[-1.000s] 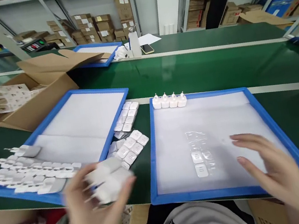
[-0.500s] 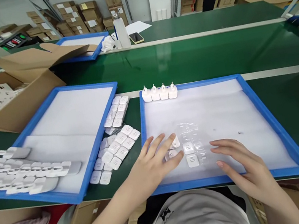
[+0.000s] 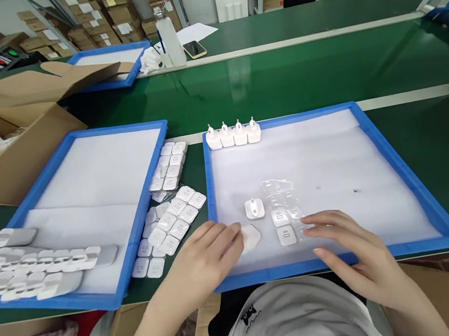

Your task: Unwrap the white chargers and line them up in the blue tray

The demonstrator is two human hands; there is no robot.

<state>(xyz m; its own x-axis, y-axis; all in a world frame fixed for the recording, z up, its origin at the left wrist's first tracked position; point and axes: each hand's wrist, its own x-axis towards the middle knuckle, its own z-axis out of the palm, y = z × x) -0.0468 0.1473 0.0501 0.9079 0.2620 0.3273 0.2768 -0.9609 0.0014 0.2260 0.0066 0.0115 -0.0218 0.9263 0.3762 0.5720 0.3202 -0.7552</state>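
Observation:
My left hand (image 3: 216, 253) is at the left part of the right tray (image 3: 397, 160), its fingers closed on a white plug piece (image 3: 249, 237) that lies flat at its fingertips. Behind it a small white plug (image 3: 254, 208) stands with its pins up. My right hand (image 3: 351, 244) hovers with fingers apart beside a clear plastic blister sheet (image 3: 280, 193). Two white square pieces (image 3: 283, 226) sit at the near end of that sheet. Four white plugs (image 3: 233, 135) stand in a row at the tray's back left corner.
Several white squares (image 3: 177, 217) lie between the trays. The left blue-rimmed tray (image 3: 131, 231) holds a pile of white plugs (image 3: 28, 266). Behind it stands an open cardboard box (image 3: 30, 150). A bottle (image 3: 170, 38) and a phone (image 3: 195, 50) lie farther back.
My left hand has moved left and down, away from the small plug, and its spread fingers have closed on the white piece. My right hand has shifted slightly left. The view has shifted a little.

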